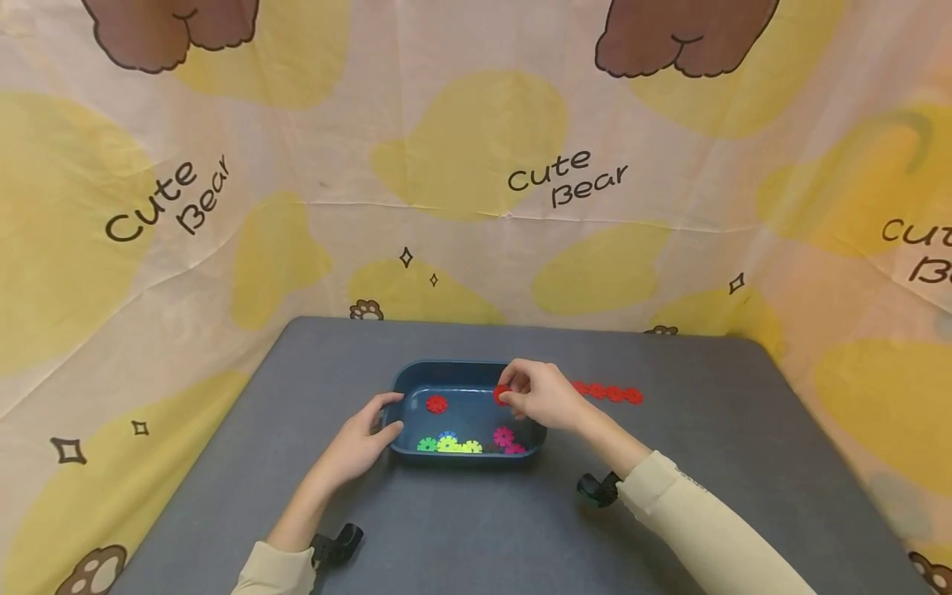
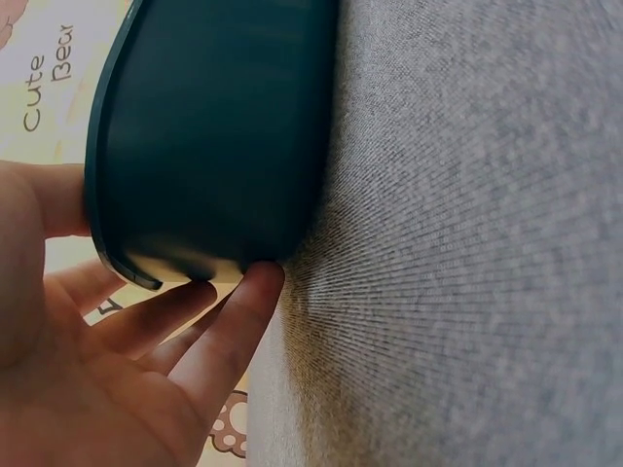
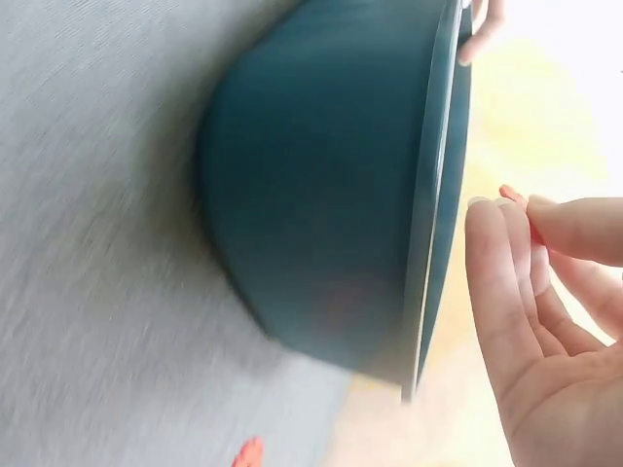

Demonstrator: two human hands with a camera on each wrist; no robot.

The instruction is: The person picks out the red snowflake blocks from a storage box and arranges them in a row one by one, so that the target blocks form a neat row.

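Note:
A dark blue plastic basin (image 1: pixel 468 459) stands on the table, and my left hand (image 1: pixel 364 438) grips its left end. In the left wrist view the thumb lies at the rim while the fingers (image 2: pixel 229 336) touch the outer wall. Over the basin's right side, my right hand (image 1: pixel 546 397) pinches a red notched disc (image 1: pixel 502 395) between thumb and fingertips. Inside lie another red disc (image 1: pixel 436 404), a green disc (image 1: pixel 427 445), yellow discs (image 1: pixel 448 445), pink discs (image 1: pixel 503 435) and a partly hidden blue one (image 1: pixel 447 435).
A row of several red discs (image 1: pixel 614 393) lies on the grey table (image 1: pixel 692 446), right of the basin and partly behind my right hand. A printed cloth (image 1: pixel 461 248) hangs around the table's back and sides. Black wrist mounts (image 1: pixel 597 489) sit below both forearms.

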